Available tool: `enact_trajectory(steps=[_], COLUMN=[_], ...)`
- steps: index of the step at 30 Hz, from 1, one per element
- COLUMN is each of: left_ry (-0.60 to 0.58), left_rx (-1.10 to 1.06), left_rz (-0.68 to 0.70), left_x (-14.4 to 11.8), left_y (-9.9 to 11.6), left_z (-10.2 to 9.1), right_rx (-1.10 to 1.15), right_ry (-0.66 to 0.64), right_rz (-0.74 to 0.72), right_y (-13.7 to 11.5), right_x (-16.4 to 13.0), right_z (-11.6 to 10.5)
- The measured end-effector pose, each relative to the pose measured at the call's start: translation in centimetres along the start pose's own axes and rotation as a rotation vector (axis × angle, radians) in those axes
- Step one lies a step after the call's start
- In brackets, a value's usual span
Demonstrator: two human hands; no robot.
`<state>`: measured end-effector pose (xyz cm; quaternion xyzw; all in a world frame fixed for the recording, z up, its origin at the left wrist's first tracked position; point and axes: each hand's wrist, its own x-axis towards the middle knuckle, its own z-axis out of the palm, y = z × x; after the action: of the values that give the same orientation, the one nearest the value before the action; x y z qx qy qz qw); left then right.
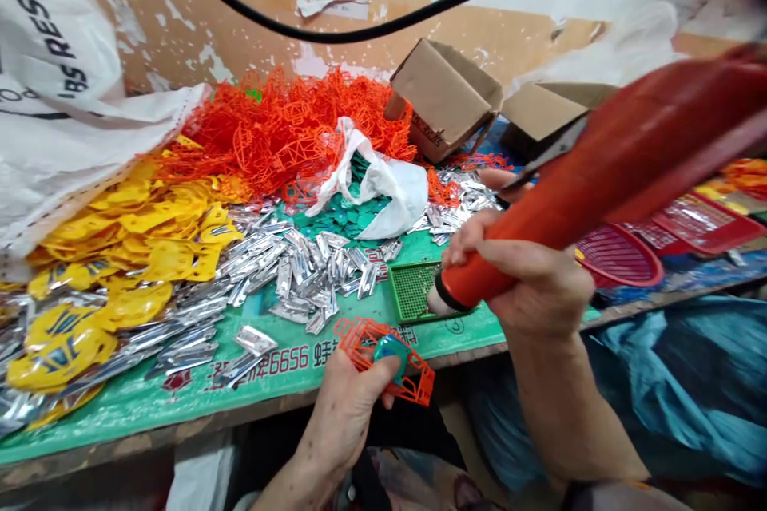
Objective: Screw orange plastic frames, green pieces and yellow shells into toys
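Observation:
My left hand [344,411] holds an orange plastic lattice frame [377,355] with a small teal disc [392,351] pressed onto it by my thumb, just off the table's front edge. My right hand [527,275] grips a long orange-red tube-shaped tool [605,176]. Its black-ringed white tip [440,299] points down at a small green mesh tray [413,291]. The tool's far end runs out of view at the upper right.
The green sheet-covered table [240,383] carries yellow plastic plates [144,247], shiny silver pieces [300,267], a heap of orange frames [281,128], teal discs [339,219] by a white bag, cardboard boxes [447,96] and red baskets [617,255]. A white sack [60,96] lies left.

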<state>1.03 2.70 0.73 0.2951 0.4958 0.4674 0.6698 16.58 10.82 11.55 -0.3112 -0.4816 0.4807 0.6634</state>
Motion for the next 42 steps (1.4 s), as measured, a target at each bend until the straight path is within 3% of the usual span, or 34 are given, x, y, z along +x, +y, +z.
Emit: enact_trajectory(steps=[4, 9, 32, 42], left_ry=[-0.046, -0.06, -0.015, -0.034], left_rx=[0.026, 0.049, 0.026, 0.022], left_rz=[0.021, 0.028, -0.001, -0.016], left_x=[0.1, 0.0, 0.0, -0.2], left_y=[-0.2, 0.1, -0.3, 0.1], left_z=[-0.2, -0.3, -0.1, 0.2], right_rx=[0.106, 0.107, -0.151, -0.054], right_ry=[-0.053, -0.097, -0.129, -0.174], right_rz=[0.039, 0.03, 0.09, 0.086], right_y=[-0.9, -0.7, 0.2, 0.6], right_x=[-2.5, -3.7, -4.3, -4.8], right_z=[1.8, 2.6, 2.2, 2.0])
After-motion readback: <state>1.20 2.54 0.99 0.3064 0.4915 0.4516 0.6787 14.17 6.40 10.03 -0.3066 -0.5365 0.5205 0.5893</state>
